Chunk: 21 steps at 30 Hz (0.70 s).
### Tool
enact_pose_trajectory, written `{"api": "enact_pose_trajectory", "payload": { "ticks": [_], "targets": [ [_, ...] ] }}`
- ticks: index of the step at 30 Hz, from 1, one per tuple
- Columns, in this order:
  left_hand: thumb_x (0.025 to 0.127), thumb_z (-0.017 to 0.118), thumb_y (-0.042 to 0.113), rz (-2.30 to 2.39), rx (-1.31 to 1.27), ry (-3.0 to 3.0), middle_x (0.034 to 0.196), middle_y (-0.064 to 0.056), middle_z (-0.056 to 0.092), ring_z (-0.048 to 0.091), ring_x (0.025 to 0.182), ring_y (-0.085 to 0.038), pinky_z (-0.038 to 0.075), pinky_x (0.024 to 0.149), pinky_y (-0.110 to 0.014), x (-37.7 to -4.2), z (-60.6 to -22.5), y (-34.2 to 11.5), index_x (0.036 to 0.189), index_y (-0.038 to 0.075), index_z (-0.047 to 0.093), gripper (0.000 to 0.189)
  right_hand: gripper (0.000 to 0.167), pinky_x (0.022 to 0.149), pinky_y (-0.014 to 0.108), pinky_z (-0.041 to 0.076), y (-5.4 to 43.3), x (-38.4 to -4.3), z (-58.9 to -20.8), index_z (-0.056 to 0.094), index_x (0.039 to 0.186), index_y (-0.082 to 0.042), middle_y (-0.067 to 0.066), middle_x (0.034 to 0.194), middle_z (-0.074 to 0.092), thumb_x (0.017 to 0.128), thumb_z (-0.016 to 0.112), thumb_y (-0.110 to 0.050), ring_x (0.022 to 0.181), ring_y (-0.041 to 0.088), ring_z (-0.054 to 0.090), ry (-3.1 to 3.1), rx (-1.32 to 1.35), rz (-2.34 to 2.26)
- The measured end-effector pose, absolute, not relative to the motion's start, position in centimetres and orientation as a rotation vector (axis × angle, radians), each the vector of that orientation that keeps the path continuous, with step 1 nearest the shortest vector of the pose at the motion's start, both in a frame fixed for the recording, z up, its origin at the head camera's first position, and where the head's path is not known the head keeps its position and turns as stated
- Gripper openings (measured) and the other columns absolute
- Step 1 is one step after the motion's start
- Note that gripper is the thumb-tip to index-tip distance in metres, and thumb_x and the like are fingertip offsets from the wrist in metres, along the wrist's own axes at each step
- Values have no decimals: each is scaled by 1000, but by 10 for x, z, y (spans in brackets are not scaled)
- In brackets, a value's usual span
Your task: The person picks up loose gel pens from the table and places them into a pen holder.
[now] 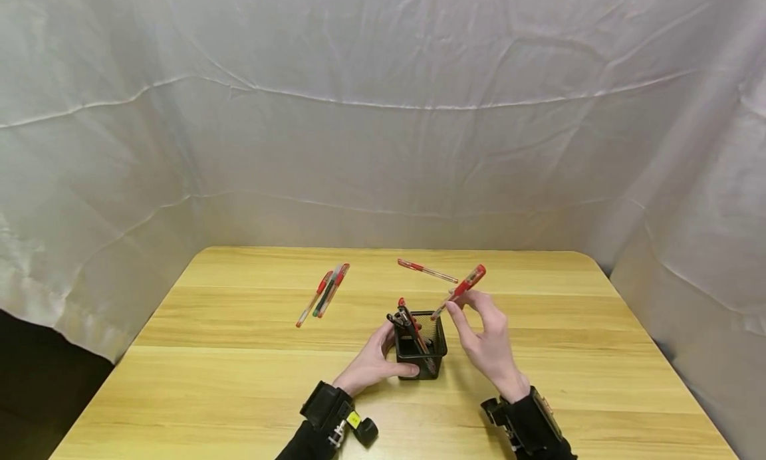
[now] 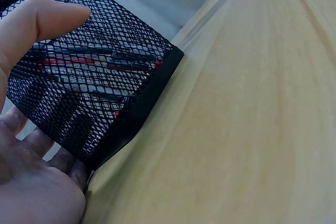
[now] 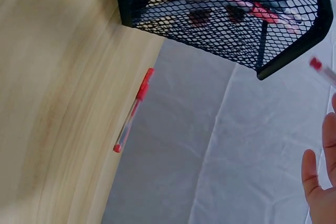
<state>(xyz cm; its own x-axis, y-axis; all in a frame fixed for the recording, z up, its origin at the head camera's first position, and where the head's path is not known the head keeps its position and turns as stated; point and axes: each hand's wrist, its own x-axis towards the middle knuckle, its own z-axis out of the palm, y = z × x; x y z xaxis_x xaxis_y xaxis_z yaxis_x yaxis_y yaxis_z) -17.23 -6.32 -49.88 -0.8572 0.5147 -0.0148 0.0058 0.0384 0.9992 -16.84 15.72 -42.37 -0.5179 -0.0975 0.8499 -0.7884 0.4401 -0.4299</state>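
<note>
Head view, left to right. Loose pens [image 1: 324,292] lie on the worktop [image 1: 574,353], beyond and to the left of the left grip. Left hand [image 1: 371,363]: thumb and fingers clamped around a black mesh cup [image 1: 435,367], open end up. Several cup pens [image 1: 409,323] lean inside it, just beside this grip. Lone pen [image 1: 427,271], red-capped, lies beyond both grips. Right hand [image 1: 487,340]: thumb and fingers pinched on a tilted pen [image 1: 465,288], lower end near the cup's rim; contact there cannot be told.
</note>
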Motion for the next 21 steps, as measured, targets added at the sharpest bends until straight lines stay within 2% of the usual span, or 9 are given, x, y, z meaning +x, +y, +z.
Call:
{"api": "enact_pose_trajectory", "payload": {
  "ticks": [4,7,11,14,17,21],
  "targets": [
    [79,84,15,1860,515,1968,163,-17,33,28,153,-38,20,126,-57,-173,-499,-63,156,6,29,95,24,97,11,50,157,-169,-425,67,101,6,18,91,71,78,70,12,92,22,65,-1933,742,1086],
    [79,84,14,1862,516,1966,163,-16,34,28,153,-37,20,126,-56,-173,-499,-63,156,7,30,95,18,94,13,49,157,-168,-424,69,98,2,14,89,73,81,70,9,88,22,65,-1964,733,1083],
    [78,84,12,1889,539,1948,161,-12,39,30,152,-34,19,127,-54,-173,-499,-62,154,11,35,91,13,87,18,48,158,-168,-423,71,93,-4,11,85,73,85,69,6,82,16,64,-2012,729,1127],
    [78,84,11,1898,549,1940,160,-11,40,30,152,-34,19,127,-55,-173,-499,-62,153,12,36,89,18,81,18,49,158,-169,-425,71,91,-6,10,83,72,83,70,9,80,14,63,-2019,741,1156],
    [78,84,11,1899,553,1935,160,-10,40,30,153,-33,18,127,-55,-173,-498,-62,153,12,36,89,20,78,17,50,158,-169,-427,72,91,-7,8,83,71,81,71,11,79,13,62,-2030,743,1147],
    [79,84,11,1903,563,1926,159,-9,42,30,153,-32,19,128,-54,-173,-498,-62,153,13,37,88,18,75,21,54,158,-168,-429,73,90,-5,5,81,71,79,74,10,77,12,63,-2075,742,1074]
  ]
}}
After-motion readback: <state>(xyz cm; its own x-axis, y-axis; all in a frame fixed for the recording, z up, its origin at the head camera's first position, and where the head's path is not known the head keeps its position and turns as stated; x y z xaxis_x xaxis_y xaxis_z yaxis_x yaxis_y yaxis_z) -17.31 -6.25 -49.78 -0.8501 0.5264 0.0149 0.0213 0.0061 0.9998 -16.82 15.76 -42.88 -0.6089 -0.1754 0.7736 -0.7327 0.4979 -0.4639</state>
